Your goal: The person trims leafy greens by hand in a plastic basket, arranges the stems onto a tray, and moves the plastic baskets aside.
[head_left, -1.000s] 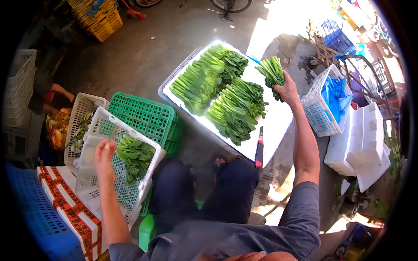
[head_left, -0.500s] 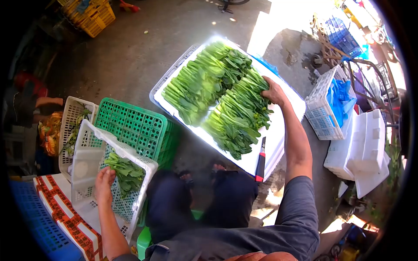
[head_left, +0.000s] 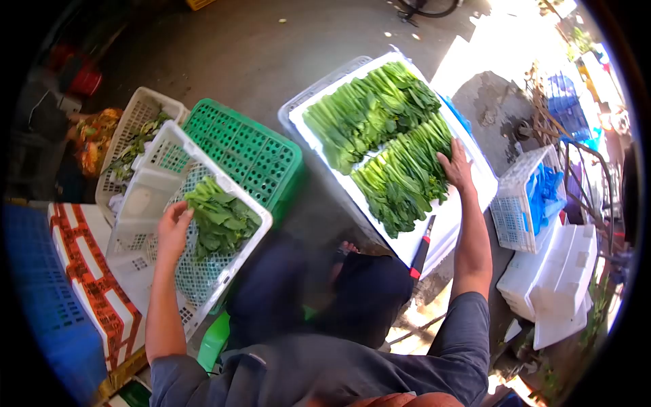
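My left hand [head_left: 174, 234] is at the white basket [head_left: 259, 218], its fingers closed at the stem ends of leafy greens [head_left: 220, 220] lying inside. My right hand [head_left: 458, 168] is open, thumb apart from the fingers, against the leafy end of the nearer row of greens [head_left: 400, 183]. That row and a farther row of greens [head_left: 369, 112] lie side by side on a white foam board [head_left: 475, 193]. A knife [head_left: 422, 251] with a red and black handle rests on the board's near edge.
Green stacked crates [head_left: 288, 159] stand between basket and board. A white crate [head_left: 108, 180] with plant scraps is at the left, near a foam box with red tape [head_left: 88, 268]. At right are a white crate with blue bags [head_left: 512, 217] and foam boxes [head_left: 542, 278].
The view has turned, so basket and board appear farther right. My left hand remains at the greens' stems in the basket. My right hand's thumb now stands farther from its fingers.
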A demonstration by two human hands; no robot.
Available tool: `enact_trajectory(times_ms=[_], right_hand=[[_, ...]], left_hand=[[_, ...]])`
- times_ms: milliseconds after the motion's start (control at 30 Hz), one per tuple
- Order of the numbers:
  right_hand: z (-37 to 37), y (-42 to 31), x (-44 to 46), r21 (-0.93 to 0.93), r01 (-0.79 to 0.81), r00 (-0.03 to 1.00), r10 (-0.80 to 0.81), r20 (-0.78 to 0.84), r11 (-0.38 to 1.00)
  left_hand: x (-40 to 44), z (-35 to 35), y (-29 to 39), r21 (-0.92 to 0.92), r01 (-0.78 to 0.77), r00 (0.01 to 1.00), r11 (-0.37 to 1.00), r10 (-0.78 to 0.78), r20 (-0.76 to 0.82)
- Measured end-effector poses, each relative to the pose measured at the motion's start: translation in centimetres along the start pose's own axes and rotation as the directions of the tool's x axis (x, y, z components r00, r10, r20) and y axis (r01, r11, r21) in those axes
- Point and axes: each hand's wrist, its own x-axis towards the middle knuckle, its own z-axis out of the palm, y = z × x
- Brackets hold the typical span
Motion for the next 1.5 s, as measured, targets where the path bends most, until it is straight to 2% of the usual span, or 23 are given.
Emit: enact_trajectory(times_ms=[67,100,167,200,233,267,367,467,567,667,767,833,867,900,967,1033,1067,1133,1233,1300,1367,1400,1500], right_hand=[[0.7,0.9,-0.1,0.021,0.08,0.986,-0.076,-0.148,0.997],[1.0,1.5,-0.7,0.078,0.198,0.952,-0.173,-0.251,0.977],[0.4,-0.1,-3.6,0.05,0.192,0.929,-0.165,-0.33,0.98],[-0.1,-2.1,-5.7,0.162,0.249,0.917,-0.178,-0.357,0.955],[-0.6,-3.8,-8.0,0.264,0.292,0.906,-0.177,-0.385,0.919],[-0.8,-4.4,-9.7,0.223,0.309,0.897,-0.206,-0.39,0.925],[-0.7,-4.8,-14.8,0.208,0.257,0.918,-0.17,-0.359,0.944],[-0.9,-5.5,-19.0,0.296,0.233,0.94,-0.136,-0.314,0.926],[-2.2,-8.0,-20.7,0.324,0.271,0.927,-0.155,-0.34,0.906],[-5.3,-14.5,-21.4,0.463,0.378,0.904,-0.212,-0.371,0.802],[-8.0,-26.0,-22.1,0.601,0.489,0.872,-0.333,-0.359,0.632],[-9.2,-34.8,-23.9,0.702,0.524,0.823,-0.498,-0.273,0.482],[-8.6,-38.5,-24.1,0.679,0.573,0.768,-0.59,-0.249,0.459],[-7.1,-41.7,-23.6,0.733,0.585,0.687,-0.692,-0.222,0.347],[-3.5,-47.6,-23.0,0.786,0.485,0.677,-0.734,-0.059,0.384],[0.4,-51.4,-21.1,0.608,0.607,0.644,-0.765,0.002,0.512],[2.0,-52.8,-20.2,0.515,0.605,0.65,-0.75,0.122,0.608],[4.3,-55.0,-19.0,0.285,0.601,0.663,-0.665,0.345,0.747],[5.3,-56.6,-19.5,0.14,0.557,0.696,-0.552,0.459,0.819],[5.6,-57.1,-19.5,0.126,0.511,0.733,-0.508,0.453,0.85],[6.6,-56.7,-18.9,0.196,0.492,0.746,-0.527,0.407,0.848],[7.6,-56.3,-18.4,0.241,0.486,0.765,-0.542,0.348,0.84],[8.7,-56.0,-18.2,0.252,0.474,0.758,-0.537,0.369,0.843]], left_hand=[[-0.6,0.2,2.3,0.235,-0.082,0.995,0.969,0.091,-0.029],[-0.5,-0.2,2.9,0.273,-0.074,0.997,0.959,0.074,0.01],[-0.2,-0.2,2.1,0.217,-0.215,0.97,0.952,0.235,-0.067],[-0.1,-0.4,2.4,0.162,-0.242,0.958,0.957,0.262,-0.119],[0.0,-0.8,2.5,0.158,-0.12,0.978,0.98,0.145,-0.153],[-0.1,-1.3,3.2,0.09,-0.014,0.988,0.996,0.028,-0.154],[0.5,-1.9,2.7,0.148,-0.282,0.952,0.948,0.296,-0.077],[1.1,-1.3,1.8,0.125,-0.168,0.958,0.978,0.191,-0.212],[2.1,-0.3,-2.7,-0.041,0.135,0.931,0.99,-0.141,-0.338],[2.2,0.2,-4.7,-0.39,0.522,0.842,0.759,-0.53,0.097],[1.7,2.9,-5.4,-0.45,0.449,0.89,0.772,-0.43,0.15],[3.0,5.0,-8.0,-0.453,0.404,0.911,0.794,-0.392,0.126],[3.3,5.2,-8.3,-0.41,0.402,0.914,0.819,-0.387,0.123],[3.4,5.2,-8.4,-0.363,0.4,0.916,0.842,-0.383,0.12],[1.8,4.2,-5.6,-0.38,0.373,0.926,0.846,-0.361,0.105],[1.2,3.8,-4.6,-0.452,0.344,0.938,0.823,-0.328,0.116],[0.6,3.6,-3.7,-0.543,0.298,0.951,0.785,-0.294,0.096],[0.3,3.4,-3.3,-0.475,0.271,0.957,0.837,-0.285,0.044],[0.5,3.8,-3.2,-0.375,0.24,0.962,0.895,-0.27,-0.029],[0.4,3.4,-2.8,-0.241,0.289,0.953,0.927,-0.303,-0.02],[0.5,4.2,-3.5,-0.316,0.19,0.965,0.93,-0.237,-0.116],[0.8,4.6,-3.9,-0.363,0.179,0.967,0.915,-0.232,-0.108],[0.4,4.0,-3.2,-0.417,0.203,0.956,0.886,-0.271,-0.112]])
